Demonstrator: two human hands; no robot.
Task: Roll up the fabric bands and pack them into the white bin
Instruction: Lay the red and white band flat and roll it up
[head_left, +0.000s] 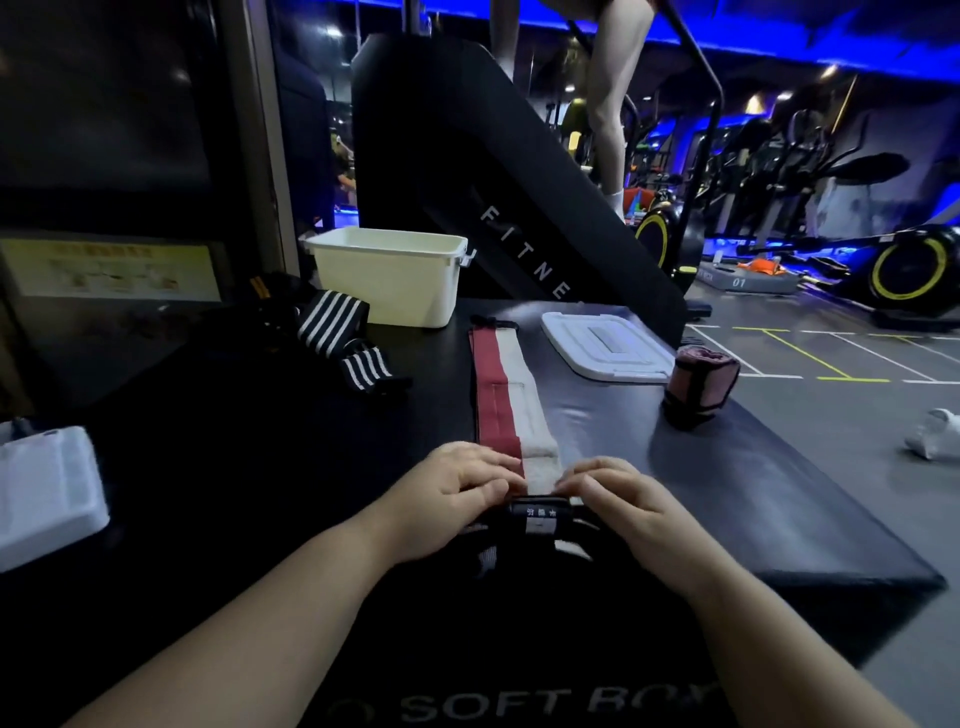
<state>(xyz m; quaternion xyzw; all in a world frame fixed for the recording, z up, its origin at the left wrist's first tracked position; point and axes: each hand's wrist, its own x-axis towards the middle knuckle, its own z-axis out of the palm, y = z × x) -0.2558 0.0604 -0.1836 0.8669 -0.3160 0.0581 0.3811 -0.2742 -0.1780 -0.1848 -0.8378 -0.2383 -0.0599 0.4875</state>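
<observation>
A long red-and-white fabric band (506, 395) lies stretched out flat on the black padded box (779, 519), running away from me. Its near end is a small black roll with a label (537, 514). My left hand (457, 499) and my right hand (618, 504) pinch that roll from either side, fingers curled on it. The white bin (387, 275) stands open at the far end, left of the band. A rolled pink band (698, 384) stands upright near the right edge. Black-and-white striped bands (345, 338) lie in a loose heap to the left of the bin.
The bin's white lid (605, 345) lies flat between the bin and the pink roll. A white object (47, 493) sits at the left edge. Behind the box rises a black stair machine (498, 197) with a person's legs on it. Gym floor and bikes lie to the right.
</observation>
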